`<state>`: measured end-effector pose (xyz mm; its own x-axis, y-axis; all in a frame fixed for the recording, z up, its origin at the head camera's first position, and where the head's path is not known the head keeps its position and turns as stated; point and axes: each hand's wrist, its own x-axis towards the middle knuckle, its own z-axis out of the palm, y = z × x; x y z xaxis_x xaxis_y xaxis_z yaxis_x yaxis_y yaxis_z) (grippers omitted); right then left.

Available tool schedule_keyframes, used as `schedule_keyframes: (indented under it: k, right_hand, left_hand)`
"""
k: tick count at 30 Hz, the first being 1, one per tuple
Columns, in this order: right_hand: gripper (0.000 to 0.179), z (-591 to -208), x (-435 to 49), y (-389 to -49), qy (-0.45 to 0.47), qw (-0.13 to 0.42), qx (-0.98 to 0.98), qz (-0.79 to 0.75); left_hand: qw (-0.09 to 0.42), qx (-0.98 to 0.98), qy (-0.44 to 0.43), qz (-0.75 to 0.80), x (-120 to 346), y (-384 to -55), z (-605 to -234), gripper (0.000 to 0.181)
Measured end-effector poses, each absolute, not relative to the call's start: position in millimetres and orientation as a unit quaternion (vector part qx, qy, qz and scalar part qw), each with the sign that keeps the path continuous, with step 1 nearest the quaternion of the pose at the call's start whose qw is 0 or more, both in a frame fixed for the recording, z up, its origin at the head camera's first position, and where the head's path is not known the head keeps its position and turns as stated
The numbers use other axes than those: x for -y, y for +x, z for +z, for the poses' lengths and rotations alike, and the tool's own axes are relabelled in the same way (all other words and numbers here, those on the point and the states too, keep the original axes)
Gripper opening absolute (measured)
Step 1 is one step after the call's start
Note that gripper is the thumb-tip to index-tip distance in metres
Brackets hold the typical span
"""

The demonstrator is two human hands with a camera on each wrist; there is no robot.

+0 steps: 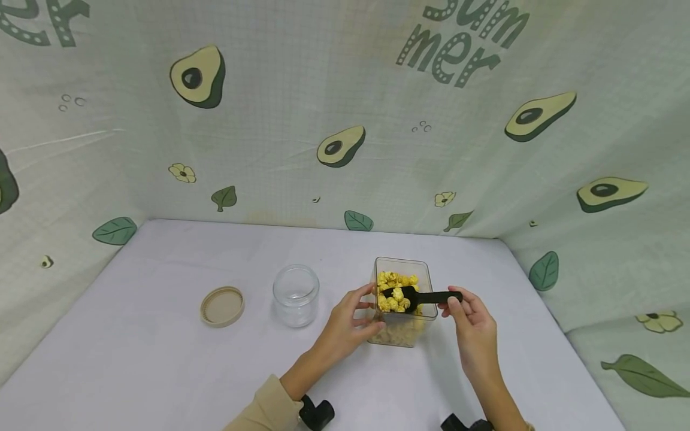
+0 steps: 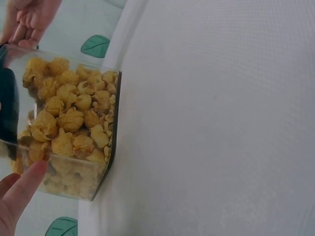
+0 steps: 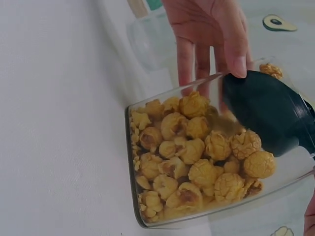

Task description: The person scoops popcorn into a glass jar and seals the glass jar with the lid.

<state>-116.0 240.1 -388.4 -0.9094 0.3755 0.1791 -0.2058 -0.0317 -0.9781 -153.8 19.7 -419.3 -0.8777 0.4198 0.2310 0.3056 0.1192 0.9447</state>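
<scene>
A clear square container (image 1: 422, 270) holding yellow popcorn (image 1: 396, 279) stands on the table, right of centre. My left hand (image 1: 345, 321) grips its left side, thumb at the front corner and the other fingers along the wall. Between thumb and fingertips, my right hand (image 1: 475, 329) pinches the handle of a black scoop (image 1: 431, 297) at the container's right. The scoop's dark bowl (image 3: 261, 108) is inside the container, above most of the popcorn, with several pieces in it in the head view. Through the clear wall in the left wrist view, popcorn (image 2: 69, 118) reaches down to the base.
To the left of the container stands a clear round jar (image 1: 295, 296) without a lid on it. Farther left, a beige round lid (image 1: 223, 306) lies on the white table (image 1: 135, 335). A printed cloth (image 1: 269, 90) hangs behind and at both sides.
</scene>
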Motion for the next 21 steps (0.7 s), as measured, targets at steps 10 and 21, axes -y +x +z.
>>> schedule_keyframes:
  k: [10,21]
  right_hand:
    - [0.018,-388.7,-247.3,-115.9,-0.066,0.175,0.563,0.805]
    - [0.02,-388.6,-257.8,-117.3,0.016,0.172,0.549,0.818]
  left_hand:
    - [0.04,-0.75,0.243,0.614,-19.7,-155.1,-419.0,0.067]
    - [0.05,-0.754,0.237,0.611,-18.6,-154.2,-417.2,0.066]
